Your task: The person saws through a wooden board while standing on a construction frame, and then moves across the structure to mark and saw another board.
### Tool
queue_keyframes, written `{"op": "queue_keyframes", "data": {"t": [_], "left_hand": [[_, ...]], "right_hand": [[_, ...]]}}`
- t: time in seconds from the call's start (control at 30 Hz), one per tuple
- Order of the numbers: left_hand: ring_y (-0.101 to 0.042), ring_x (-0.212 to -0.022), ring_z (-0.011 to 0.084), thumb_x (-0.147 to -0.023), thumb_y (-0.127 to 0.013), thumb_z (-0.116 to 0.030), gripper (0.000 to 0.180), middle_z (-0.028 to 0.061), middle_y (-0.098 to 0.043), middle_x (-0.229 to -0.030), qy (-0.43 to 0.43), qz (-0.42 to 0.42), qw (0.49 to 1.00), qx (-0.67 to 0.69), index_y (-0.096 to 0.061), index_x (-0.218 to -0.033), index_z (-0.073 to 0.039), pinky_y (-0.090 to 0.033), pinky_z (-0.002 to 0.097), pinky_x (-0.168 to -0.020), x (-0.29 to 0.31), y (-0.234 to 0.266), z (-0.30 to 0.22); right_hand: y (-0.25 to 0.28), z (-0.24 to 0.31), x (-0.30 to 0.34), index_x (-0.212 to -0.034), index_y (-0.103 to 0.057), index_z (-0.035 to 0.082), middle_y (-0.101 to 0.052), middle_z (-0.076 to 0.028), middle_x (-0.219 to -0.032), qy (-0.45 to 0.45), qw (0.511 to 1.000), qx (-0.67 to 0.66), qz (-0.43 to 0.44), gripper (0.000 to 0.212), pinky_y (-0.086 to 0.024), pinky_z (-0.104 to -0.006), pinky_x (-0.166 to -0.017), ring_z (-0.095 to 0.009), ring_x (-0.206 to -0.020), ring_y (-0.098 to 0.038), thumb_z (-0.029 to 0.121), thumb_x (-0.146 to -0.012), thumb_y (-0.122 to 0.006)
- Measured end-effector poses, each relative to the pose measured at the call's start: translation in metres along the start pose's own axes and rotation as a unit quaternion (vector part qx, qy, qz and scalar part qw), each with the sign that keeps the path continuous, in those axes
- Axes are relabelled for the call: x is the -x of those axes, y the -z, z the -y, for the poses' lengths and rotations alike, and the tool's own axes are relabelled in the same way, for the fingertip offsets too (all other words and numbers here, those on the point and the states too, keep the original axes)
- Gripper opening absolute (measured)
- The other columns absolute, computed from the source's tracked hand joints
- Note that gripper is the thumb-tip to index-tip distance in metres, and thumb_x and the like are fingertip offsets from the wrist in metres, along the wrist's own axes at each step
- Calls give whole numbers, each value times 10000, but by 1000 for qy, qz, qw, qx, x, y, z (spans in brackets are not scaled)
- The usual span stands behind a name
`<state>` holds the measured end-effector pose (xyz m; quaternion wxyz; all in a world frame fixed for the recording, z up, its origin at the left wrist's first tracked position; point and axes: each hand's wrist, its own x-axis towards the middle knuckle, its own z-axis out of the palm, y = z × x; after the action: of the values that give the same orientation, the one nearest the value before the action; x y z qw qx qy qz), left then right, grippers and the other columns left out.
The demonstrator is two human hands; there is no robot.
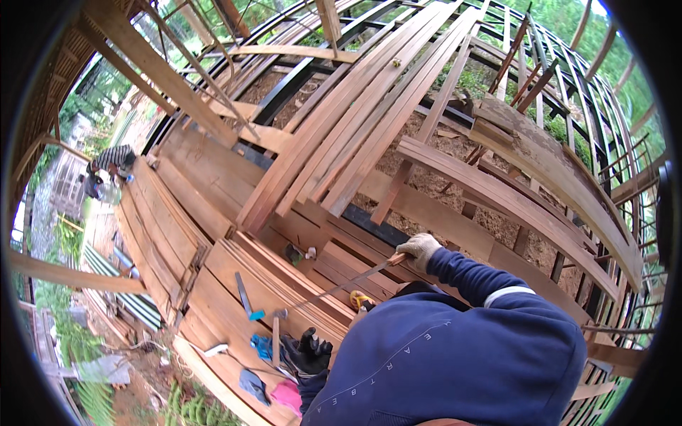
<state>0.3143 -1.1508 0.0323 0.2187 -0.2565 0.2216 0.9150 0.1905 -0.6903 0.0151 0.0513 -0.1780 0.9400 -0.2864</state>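
Note:
My right hand (pixel 420 251), in a pale work glove, grips the wooden handle of a long, thin-bladed tool (pixel 341 284). Its blade slants down to the left, above the stacked boards. In a black glove, my left hand (pixel 312 349) is low beside my body, fingers apart, with nothing visible in it. Just left of that hand lies a hammer (pixel 276 337) with a wooden handle. A flat-bladed tool with a teal handle (pixel 256 314) rests on the planks farther up. Near it are a bright blue item (pixel 261 346), a grey-blue cloth (pixel 253 385) and a pink cloth (pixel 287 395).
Long planks (pixel 355 113) extend away over a dark metal frame (pixel 284 92) with gaps showing soil. Boards (pixel 511 202) cross on the right. My foot in a yellow sandal (pixel 360 299) stands among planks. Another person (pixel 112 165) bends at far left. Timber posts (pixel 163 71) slant overhead.

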Motion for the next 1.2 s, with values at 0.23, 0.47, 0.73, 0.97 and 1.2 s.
{"op": "queue_keyframes", "data": {"t": [0.23,0.47,0.73,0.97,1.2], "left_hand": [[-657,-662,264,-990,-592,-552,529,131,-700,-814,94,-240,900,-351,-698,-1091,-44,-584,402,-671,-107,118,-64],[-702,-709,325,-970,-681,-452,453,186,-719,-876,122,-260,813,-506,-652,-1103,-19,-599,435,-648,-178,144,-134],[-699,-661,282,-996,-667,-350,329,167,-713,-805,135,-234,780,-565,-659,-1073,-30,-597,413,-625,-310,76,-186],[-725,-687,253,-998,-621,-431,389,119,-745,-850,149,-179,745,-625,-694,-1081,-58,-593,408,-621,-459,-29,-236],[-725,-863,320,-1020,-585,-408,449,182,-731,-1022,60,-188,824,-531,-646,-1292,-56,-597,451,-807,-597,-192,-275]], "right_hand": [[6,22,12,-1181,-715,182,-735,-166,-1054,-353,931,-82,-48,354,-561,-432,-895,-371,-1012,-697,208,-832,-659],[-47,-19,40,-1134,-698,132,-721,-212,-1024,-572,806,-92,-120,326,-539,-448,-878,-409,-1014,-684,179,-819,-626],[-95,-103,10,-1153,-640,-14,-659,-206,-803,-727,533,-366,-231,407,-546,-417,-549,-315,-616,-697,-29,-750,-587],[16,-181,-127,-1500,-467,109,-627,-154,-766,-680,551,-469,-120,710,-429,-382,-472,-221,-541,-567,-69,-817,-535],[169,-197,-293,-1395,-609,136,-738,-85,-982,-603,713,-355,39,519,-565,-341,-570,-202,-639,-677,100,-877,-602]]}}
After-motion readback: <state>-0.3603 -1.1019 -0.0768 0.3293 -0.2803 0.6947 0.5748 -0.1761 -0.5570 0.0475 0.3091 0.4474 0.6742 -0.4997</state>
